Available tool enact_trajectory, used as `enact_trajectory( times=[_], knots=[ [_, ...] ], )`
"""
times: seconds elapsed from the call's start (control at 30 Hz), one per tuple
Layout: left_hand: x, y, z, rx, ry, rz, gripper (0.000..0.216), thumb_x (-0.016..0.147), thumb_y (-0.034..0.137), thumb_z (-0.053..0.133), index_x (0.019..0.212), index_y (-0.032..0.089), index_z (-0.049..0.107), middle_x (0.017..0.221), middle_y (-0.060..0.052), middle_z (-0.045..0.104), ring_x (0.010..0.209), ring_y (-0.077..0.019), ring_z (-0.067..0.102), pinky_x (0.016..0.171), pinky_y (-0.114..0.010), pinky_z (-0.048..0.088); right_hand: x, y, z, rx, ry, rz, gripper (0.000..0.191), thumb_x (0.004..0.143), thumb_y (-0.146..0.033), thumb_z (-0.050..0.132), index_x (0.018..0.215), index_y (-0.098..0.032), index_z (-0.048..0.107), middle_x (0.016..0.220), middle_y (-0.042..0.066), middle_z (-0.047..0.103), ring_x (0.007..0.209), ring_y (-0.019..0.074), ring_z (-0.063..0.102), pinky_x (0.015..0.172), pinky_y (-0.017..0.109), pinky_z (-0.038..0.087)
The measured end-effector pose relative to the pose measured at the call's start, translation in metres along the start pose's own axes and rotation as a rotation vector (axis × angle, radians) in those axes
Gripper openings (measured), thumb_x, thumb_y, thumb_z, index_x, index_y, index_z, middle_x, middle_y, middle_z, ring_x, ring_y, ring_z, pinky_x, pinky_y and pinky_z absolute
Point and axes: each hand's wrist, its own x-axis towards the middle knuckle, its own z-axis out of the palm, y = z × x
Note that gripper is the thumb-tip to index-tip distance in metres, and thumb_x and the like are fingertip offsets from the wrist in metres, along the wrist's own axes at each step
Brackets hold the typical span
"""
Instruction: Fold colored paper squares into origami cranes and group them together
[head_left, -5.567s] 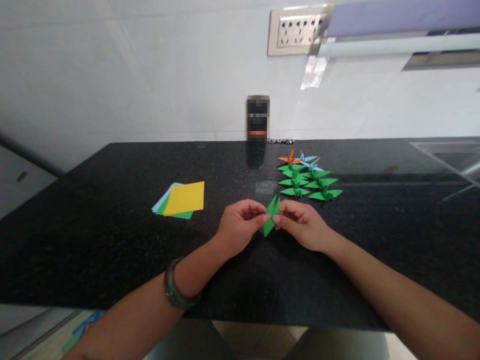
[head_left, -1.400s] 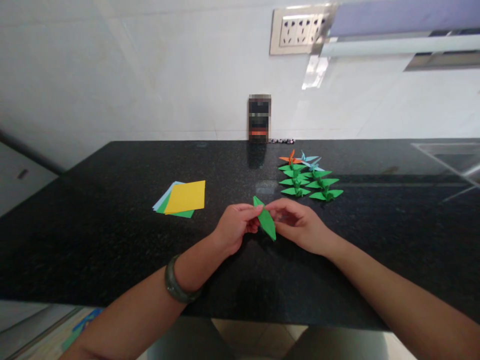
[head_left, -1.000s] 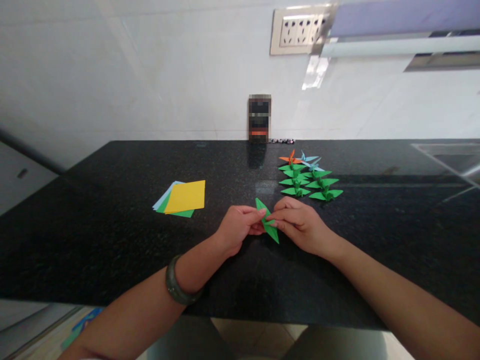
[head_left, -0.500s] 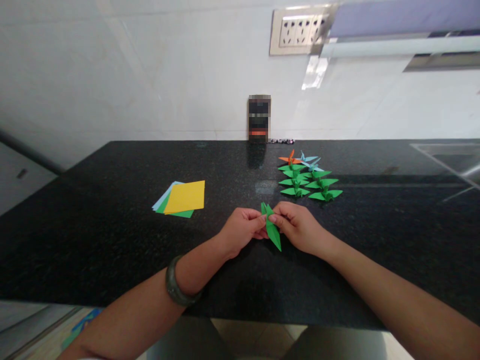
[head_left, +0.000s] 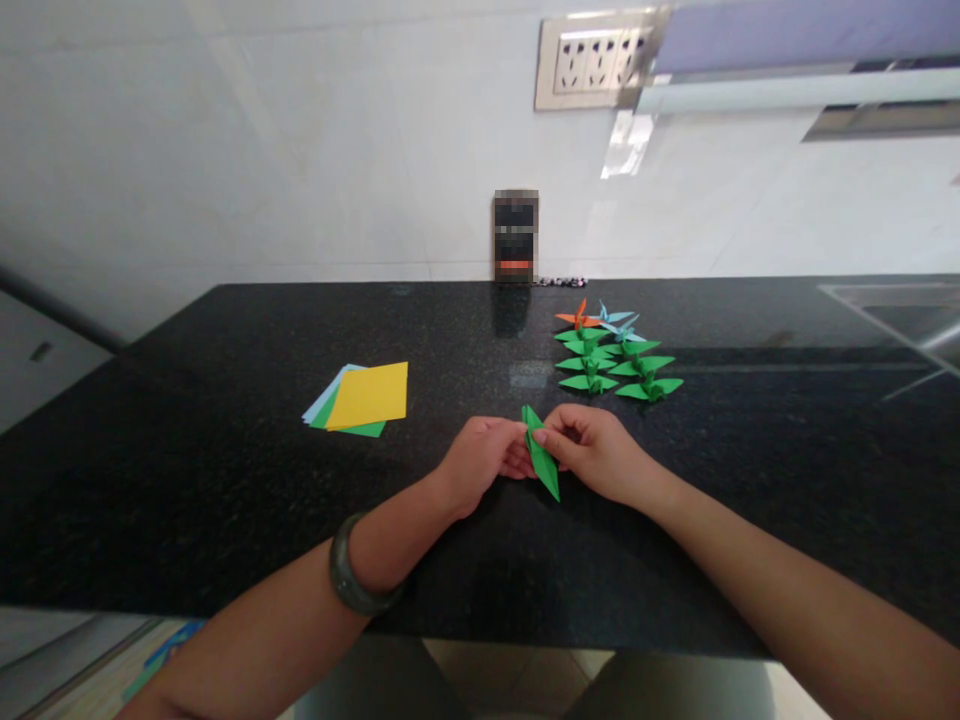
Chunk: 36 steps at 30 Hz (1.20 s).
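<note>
A narrow, pointed piece of folded green paper (head_left: 543, 463) is pinched between both of my hands just above the black counter (head_left: 225, 480). My left hand (head_left: 480, 462) grips its left edge with curled fingers; a dark bangle sits on that wrist. My right hand (head_left: 592, 450) pinches the right edge near the upper tip. The paper's lower point slants down and to the right.
A stack of flat paper squares (head_left: 361, 398), yellow on top, lies to the left. Several finished paper cranes (head_left: 615, 355), mostly green with one orange and some light blue, sit in rows behind my right hand. A small dark box (head_left: 515, 236) stands against the wall. A sink edge (head_left: 892, 305) is at far right.
Over the frames the green piece was turned from leaning right to leaning left, and its lower tip swung downward. Both hands kept hold, with the fingers shifting along its edges.
</note>
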Motion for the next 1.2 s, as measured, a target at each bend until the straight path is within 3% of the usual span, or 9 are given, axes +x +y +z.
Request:
enact_trajectory(
  times=[0.17,0.37,0.57,0.87,0.97,1.03,1.13,1.2],
  knots=[
    [-0.0002,-0.004,-0.0027,0.092,-0.04,0.076,0.033,0.061,0.042,0.069,0.059,0.01,0.062,0.052,-0.002,0.061,0.048,-0.0076,0.054,0.052,-0.02,0.042,0.0003,-0.0019,-0.0007,0.232,-0.034,0.136,0.028,0.074,-0.039,0.058,0.06,-0.016,0.051,0.053,-0.002,0.052,0.046,0.008,0.048,0.043,0.02,0.039],
    [0.0007,-0.0047,-0.0032,0.025,-0.002,0.069,0.033,0.061,0.042,0.07,0.062,0.01,0.064,0.055,-0.003,0.063,0.049,-0.0082,0.056,0.052,-0.02,0.043,0.0012,-0.0065,-0.002,0.543,-0.042,0.231,0.039,0.068,-0.053,0.061,0.068,-0.016,0.05,0.053,-0.005,0.051,0.041,0.005,0.046,0.044,0.02,0.043],
    [0.0017,-0.0054,-0.0029,0.012,0.036,0.1,0.029,0.063,0.038,0.069,0.061,0.011,0.062,0.052,-0.001,0.062,0.047,-0.0078,0.054,0.05,-0.02,0.043,0.001,-0.0045,-0.0008,0.512,-0.12,0.267,0.037,0.063,-0.047,0.069,0.069,-0.015,0.05,0.051,-0.006,0.05,0.042,0.0045,0.045,0.041,0.018,0.043],
    [-0.0013,-0.0042,-0.0013,0.049,0.024,0.197,0.025,0.065,0.035,0.067,0.059,0.011,0.062,0.051,-0.001,0.06,0.046,-0.0071,0.051,0.05,-0.02,0.041,-0.0004,-0.0093,-0.0002,0.614,-0.103,0.226,0.032,0.063,-0.04,0.07,0.065,-0.016,0.049,0.049,-0.006,0.05,0.04,0.0051,0.044,0.041,0.019,0.04],
    [-0.0005,-0.0051,-0.001,0.031,-0.005,0.195,0.026,0.067,0.036,0.065,0.062,0.011,0.063,0.054,-0.002,0.062,0.05,-0.0083,0.053,0.053,-0.021,0.043,-0.0012,-0.0083,0.0001,0.55,-0.062,0.191,0.028,0.066,-0.038,0.066,0.064,-0.016,0.049,0.05,-0.004,0.051,0.041,0.0065,0.044,0.041,0.021,0.039],
    [0.0007,-0.0055,-0.0012,0.032,0.026,0.191,0.025,0.067,0.037,0.065,0.068,0.011,0.064,0.058,-0.002,0.063,0.053,-0.0092,0.056,0.055,-0.021,0.044,-0.0019,-0.0057,-0.0001,0.408,0.042,0.128,0.025,0.069,-0.035,0.062,0.061,-0.017,0.047,0.05,-0.004,0.049,0.042,0.007,0.042,0.041,0.021,0.035],
    [0.0013,-0.0053,-0.0015,0.087,0.129,0.203,0.027,0.063,0.037,0.069,0.07,0.012,0.064,0.058,-0.001,0.062,0.052,-0.0091,0.055,0.053,-0.021,0.043,-0.0031,-0.0024,-0.0017,0.12,0.253,-0.068,0.02,0.073,-0.026,0.057,0.059,-0.018,0.045,0.055,-0.002,0.049,0.048,0.0086,0.044,0.046,0.022,0.035],
    [0.0002,-0.0049,-0.001,0.099,0.113,0.214,0.028,0.063,0.038,0.069,0.07,0.011,0.065,0.06,-0.001,0.062,0.053,-0.0095,0.055,0.054,-0.022,0.044,-0.0038,-0.0022,-0.0032,-0.037,0.318,-0.231,0.017,0.073,-0.02,0.056,0.059,-0.018,0.045,0.063,0.0,0.052,0.055,0.0104,0.047,0.051,0.024,0.039]
  ],
)
